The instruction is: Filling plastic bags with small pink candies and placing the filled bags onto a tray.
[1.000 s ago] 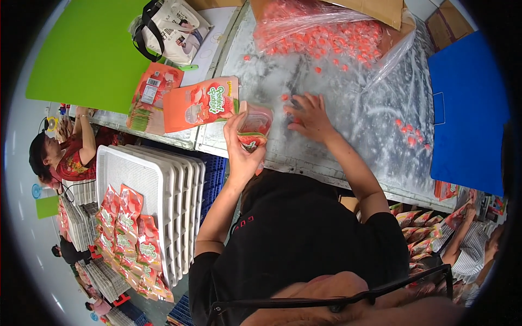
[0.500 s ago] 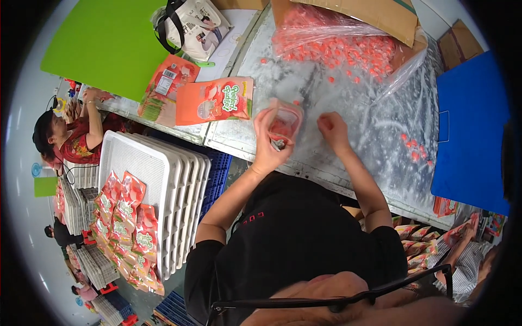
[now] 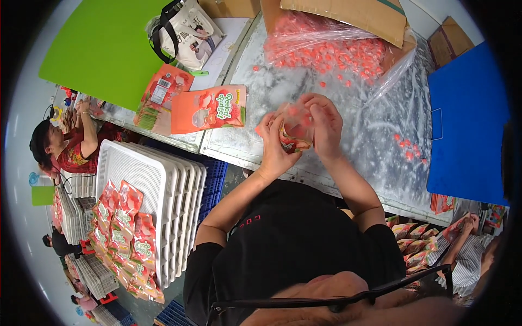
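Note:
My left hand is wrapped round an open pouch with a printed red outside and a pale, see-through-looking mouth. Some reddish content shows within it. Curled at the pouch's mouth is my right hand, its fingers bent over the opening; what they hold, if anything, is hidden. To the left, a flat printed pouch lies on the metal table, partly over another pouch. Loose red candies are scattered at the right of the table.
An open carton lined with clear plastic holds a heap of red candies at the back. A blue board stands right. Stacked white trays bear filled pouches at left. A tote bag and a co-worker are farther left.
My right hand has moved left and slightly up from the bare tabletop to the pouch's mouth. The left hand has shifted a little right with the pouch, now turned.

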A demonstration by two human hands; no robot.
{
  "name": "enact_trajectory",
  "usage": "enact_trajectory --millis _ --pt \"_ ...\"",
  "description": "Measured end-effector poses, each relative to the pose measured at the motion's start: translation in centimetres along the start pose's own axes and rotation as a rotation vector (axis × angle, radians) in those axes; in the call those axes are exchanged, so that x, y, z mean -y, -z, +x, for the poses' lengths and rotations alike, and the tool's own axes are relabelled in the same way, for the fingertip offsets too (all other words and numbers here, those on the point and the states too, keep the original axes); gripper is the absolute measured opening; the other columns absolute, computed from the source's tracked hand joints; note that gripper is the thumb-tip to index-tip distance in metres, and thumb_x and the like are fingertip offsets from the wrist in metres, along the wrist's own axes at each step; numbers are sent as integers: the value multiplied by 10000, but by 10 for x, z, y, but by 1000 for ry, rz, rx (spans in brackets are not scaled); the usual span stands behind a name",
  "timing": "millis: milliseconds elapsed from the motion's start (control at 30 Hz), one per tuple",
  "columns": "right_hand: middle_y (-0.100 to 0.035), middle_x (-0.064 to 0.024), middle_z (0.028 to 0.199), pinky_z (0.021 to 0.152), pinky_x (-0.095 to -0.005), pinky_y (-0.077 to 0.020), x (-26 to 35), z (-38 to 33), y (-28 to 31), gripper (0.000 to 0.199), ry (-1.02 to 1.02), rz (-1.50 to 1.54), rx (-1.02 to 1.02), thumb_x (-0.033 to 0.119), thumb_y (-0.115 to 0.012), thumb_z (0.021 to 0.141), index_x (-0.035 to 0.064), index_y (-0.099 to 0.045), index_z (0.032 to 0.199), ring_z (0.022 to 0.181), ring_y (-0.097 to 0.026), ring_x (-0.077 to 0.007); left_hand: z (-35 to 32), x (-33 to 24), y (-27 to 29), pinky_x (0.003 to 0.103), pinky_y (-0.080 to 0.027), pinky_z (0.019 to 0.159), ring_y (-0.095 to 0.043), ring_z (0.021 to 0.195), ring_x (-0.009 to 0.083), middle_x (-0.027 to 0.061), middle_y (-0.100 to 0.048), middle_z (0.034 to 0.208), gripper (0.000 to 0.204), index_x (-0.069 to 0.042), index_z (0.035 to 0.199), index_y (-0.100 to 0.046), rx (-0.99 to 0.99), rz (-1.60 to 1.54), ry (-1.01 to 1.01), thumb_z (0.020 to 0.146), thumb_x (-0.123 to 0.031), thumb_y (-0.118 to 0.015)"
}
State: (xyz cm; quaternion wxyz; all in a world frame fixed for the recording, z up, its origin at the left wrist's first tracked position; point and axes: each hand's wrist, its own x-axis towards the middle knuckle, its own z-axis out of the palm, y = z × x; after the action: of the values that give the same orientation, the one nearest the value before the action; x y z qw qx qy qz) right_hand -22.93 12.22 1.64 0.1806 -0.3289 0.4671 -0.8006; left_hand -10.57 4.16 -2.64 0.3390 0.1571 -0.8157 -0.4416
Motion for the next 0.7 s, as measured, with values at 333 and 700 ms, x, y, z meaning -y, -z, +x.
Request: enact_trajectory --millis 333,700 --pt "-600 -113 1138 962 -315 -431 26 4 -13 149 38 61 18 120 -593 965 14 -611 1068 1087 -559 -150 4 -2 0 480 -332 1110 -306 1310 437 228 -238 1406 1037 -89 1450 -311 -16 39 2 556 -21 -831" --pt "-567 -39 886 725 -358 -471 40 6 14 213 558 -1178 867 198 -689 702 85 -601 860 906 -601 -228 -1 15 38 440 -361 1091 -410 1294 349 197 -377 1428 1336 -43 1475 -276 -96 -91 17 367 -247 -995"
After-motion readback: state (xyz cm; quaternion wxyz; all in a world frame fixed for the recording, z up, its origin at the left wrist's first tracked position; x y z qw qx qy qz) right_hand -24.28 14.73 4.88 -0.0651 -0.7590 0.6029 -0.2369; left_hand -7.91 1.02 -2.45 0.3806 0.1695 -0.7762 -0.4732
